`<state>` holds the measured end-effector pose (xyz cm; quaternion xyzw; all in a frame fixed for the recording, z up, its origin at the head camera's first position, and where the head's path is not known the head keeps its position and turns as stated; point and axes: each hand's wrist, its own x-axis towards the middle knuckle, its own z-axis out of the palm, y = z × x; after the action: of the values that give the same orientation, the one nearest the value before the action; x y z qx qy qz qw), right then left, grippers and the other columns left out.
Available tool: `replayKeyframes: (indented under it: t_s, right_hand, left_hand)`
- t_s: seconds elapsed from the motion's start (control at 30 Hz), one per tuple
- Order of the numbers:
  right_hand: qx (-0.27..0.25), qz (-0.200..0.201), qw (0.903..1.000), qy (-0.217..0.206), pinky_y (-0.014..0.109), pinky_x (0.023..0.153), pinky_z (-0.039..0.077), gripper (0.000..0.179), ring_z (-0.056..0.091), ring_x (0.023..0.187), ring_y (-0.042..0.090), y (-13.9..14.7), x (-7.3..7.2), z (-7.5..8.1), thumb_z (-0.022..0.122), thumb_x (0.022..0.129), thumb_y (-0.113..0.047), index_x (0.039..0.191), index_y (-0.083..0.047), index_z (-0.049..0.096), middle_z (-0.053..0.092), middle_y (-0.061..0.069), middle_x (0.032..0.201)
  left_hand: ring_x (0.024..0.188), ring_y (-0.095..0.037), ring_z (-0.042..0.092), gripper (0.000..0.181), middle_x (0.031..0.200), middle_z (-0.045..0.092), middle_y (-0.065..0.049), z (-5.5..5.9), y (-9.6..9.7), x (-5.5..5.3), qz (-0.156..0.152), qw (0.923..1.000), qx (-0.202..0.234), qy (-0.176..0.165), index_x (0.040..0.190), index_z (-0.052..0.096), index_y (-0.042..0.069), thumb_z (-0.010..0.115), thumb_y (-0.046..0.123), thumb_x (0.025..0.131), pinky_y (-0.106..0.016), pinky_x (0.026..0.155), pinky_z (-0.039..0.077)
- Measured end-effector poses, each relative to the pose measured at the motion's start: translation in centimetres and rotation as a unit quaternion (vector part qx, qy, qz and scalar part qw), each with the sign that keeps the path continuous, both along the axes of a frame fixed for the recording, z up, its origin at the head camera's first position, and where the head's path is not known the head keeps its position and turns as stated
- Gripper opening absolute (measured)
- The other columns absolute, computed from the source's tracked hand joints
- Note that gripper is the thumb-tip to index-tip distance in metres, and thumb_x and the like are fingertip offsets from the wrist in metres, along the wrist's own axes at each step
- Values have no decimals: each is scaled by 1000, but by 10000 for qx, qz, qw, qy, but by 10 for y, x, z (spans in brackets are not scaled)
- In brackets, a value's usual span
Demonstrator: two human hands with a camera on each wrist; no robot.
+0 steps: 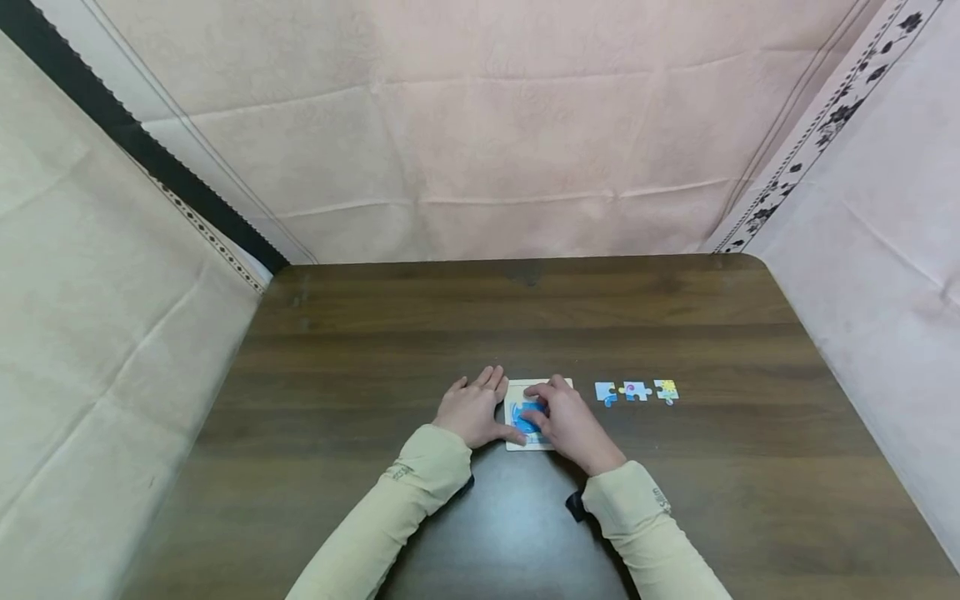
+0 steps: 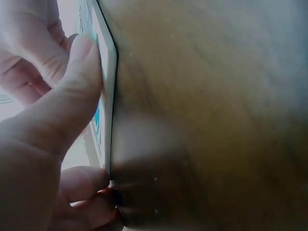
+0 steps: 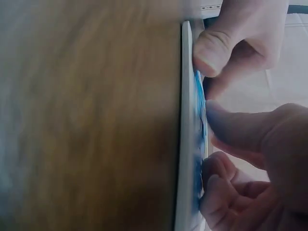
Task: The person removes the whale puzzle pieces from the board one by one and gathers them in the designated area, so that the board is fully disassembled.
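Note:
A small jigsaw board point(image 1: 528, 446) with a pale rim and a blue picture lies flat on the table. My left hand point(image 1: 474, 414) lies along its left side, thumb point(image 2: 79, 72) stretched over the lower rim and the other fingers beside the edge. Over the picture, my right hand point(image 1: 573, 425) bends its thumb point(image 3: 236, 127) and forefinger around a blue puzzle piece point(image 1: 534, 408), partly hidden by the hand. The remaining right fingers curl against the board. Three loose puzzle pieces point(image 1: 635, 391) lie in a row to the right.
The brown wooden table point(image 1: 360, 333) stretches around the board on all sides. Pale cloth curtains point(image 1: 525, 150) hang at its back and both sides. Dark bands are worn at both wrists, below pale sleeves point(image 1: 390, 517).

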<state>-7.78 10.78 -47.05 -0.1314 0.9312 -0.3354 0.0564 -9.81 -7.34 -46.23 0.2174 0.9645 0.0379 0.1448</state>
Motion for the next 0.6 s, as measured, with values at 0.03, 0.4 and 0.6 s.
replayKeyframes:
  t_s: [0.03,0.4,0.6]
  right_hand:
    - [16,-4,10000,-4,34,73,52,30,53,77,15,0,0,0,74,87,-20,113,-5,69,53,4,92]
    - [302,397,9986,-197,34,77,52,24,52,77,15,1,-6,6,75,86,-21,106,-8,69,52,3,92]
    - [394,338,9976,-455,33,74,51,22,52,77,17,-2,-11,8,79,83,-19,97,-9,65,54,3,90]
  left_hand:
    - [146,-19,22,102,159,25,-6,0,0,0,-17,10000,10,30,152,33,13,56,78,76,-49,113,27]
    - [145,-18,23,92,158,27,-5,2,1,-1,-39,9999,-70,125,152,35,14,56,71,83,-49,112,28]
    - [145,-19,23,92,158,27,-5,2,2,0,-30,10000,-22,60,151,35,13,57,70,83,-49,112,28]
